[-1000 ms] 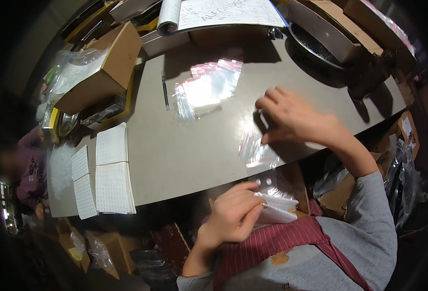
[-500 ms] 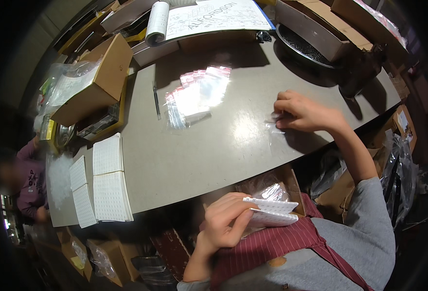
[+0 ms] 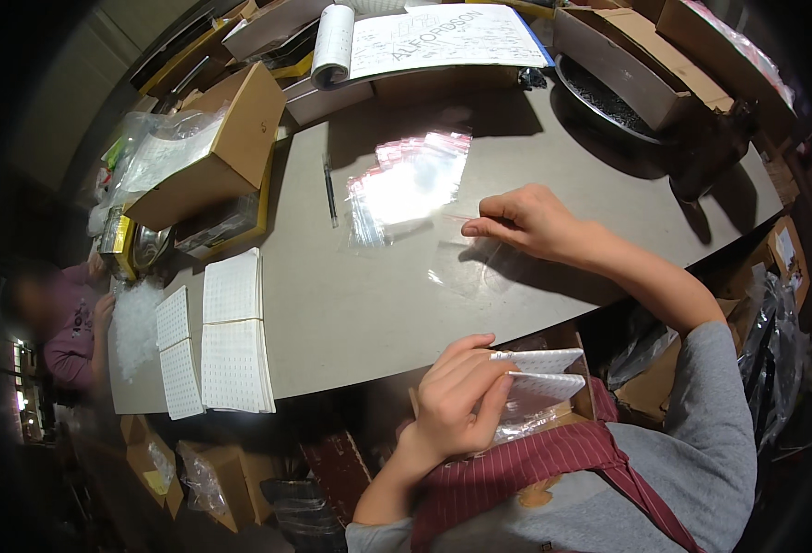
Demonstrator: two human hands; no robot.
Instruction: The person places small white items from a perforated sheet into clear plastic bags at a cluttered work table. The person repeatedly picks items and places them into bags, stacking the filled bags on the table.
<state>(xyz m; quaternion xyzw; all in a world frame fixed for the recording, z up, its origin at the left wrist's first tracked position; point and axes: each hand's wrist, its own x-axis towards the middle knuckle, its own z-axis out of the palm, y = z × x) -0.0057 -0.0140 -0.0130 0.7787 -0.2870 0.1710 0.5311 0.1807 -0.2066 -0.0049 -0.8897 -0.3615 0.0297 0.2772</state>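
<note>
Going clockwise from the middle of the view, the right hand (image 3: 535,221) is at about 2 o'clock, thumb and forefinger nearly closed on the top edge of a clear, flat plastic bag with a thin reddish strip (image 3: 466,264). The bag is near 3 o'clock, strip end at the fingers, body trailing toward 6 or 7 o'clock over the grey tabletop (image 3: 332,304). It's so see-through that I can't tell its long axis.

The left hand (image 3: 461,401), at 5 o'clock, has its fingers pressed together around one end of a folded white printed paper bundle (image 3: 544,367). That bundle sits at 4 o'clock, long axis roughly 9 to 3, its two layers parted at the end pointing to 3.

Writing: big dark block letters plus smaller scribbles on the white paper pad with a rolled-back page (image 3: 433,41), way out at 12. The banded white printed sheet stacks (image 3: 235,332) at 8 have rows of marks too tiny to read.

Also a fan of clear red-topped plastic bags (image 3: 415,180) at 12, and a slim black pen (image 3: 330,194) between 10 and 11, pointing roughly 12 to 6.
</note>
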